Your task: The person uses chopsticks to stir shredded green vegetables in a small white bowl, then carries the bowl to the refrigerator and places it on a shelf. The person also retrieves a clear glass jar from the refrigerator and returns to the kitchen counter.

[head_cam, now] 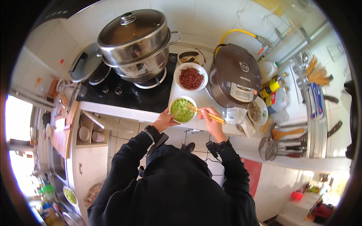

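Observation:
My left hand (pixel 165 121) grips the side of a white bowl (pixel 183 122) at the counter's front edge. Pale green vegetable shreds (pixel 181 108) fill the bowl. In my right hand (pixel 210 121) is a pair of wooden chopsticks (pixel 216 118), their tips in the shreds on the bowl's right side. Just behind stands a larger white bowl (pixel 176 75) of red-brown beans or peanuts (pixel 191 78). Past that is a bowl (pixel 183 62) with dark pieces in it. A brown rice cooker (pixel 236 67) stands to the right, its lid down.
A tall lidded steel steamer (pixel 138 53) stands on the black gas hob (pixel 127 99), beside a lidded pan (pixel 89 63) whose handle juts forward. Right of the cooker are a bowl of shrimp-like food (pixel 264 115), bottles (pixel 271 89) and hanging utensils (pixel 288 133). A cabinet door (pixel 106 120) hangs open at left.

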Action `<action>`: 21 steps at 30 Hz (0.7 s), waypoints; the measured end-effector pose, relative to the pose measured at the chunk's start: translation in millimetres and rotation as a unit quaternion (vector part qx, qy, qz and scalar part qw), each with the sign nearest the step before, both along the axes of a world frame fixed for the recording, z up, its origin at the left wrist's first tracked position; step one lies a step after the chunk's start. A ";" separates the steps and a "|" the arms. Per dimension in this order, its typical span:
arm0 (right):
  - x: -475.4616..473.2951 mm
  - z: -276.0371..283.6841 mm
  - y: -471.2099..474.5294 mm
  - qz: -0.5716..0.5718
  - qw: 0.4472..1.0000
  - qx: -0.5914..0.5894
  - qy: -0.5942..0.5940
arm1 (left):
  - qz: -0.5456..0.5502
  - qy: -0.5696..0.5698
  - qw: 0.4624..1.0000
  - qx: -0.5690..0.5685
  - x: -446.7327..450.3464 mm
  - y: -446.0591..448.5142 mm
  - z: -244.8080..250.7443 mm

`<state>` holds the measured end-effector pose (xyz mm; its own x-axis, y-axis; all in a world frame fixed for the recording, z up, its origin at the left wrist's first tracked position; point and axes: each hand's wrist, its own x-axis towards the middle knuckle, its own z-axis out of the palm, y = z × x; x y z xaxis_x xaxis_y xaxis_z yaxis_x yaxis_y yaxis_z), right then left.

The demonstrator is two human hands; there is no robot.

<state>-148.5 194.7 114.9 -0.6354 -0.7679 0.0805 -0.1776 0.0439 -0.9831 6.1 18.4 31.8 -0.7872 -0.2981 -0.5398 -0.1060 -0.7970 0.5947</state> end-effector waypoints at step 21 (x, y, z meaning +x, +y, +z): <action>302.1 62.2 -178.2 0.460 0.885 -0.022 0.068 | 0.400 -0.041 0.916 -0.019 365.1 29.3 67.7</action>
<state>153.6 16.5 177.1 0.2742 -0.9498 0.1508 -0.2352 -0.2183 -0.9471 371.2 47.8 99.5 -0.2665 -0.7814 -0.5643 0.4565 -0.6180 0.6401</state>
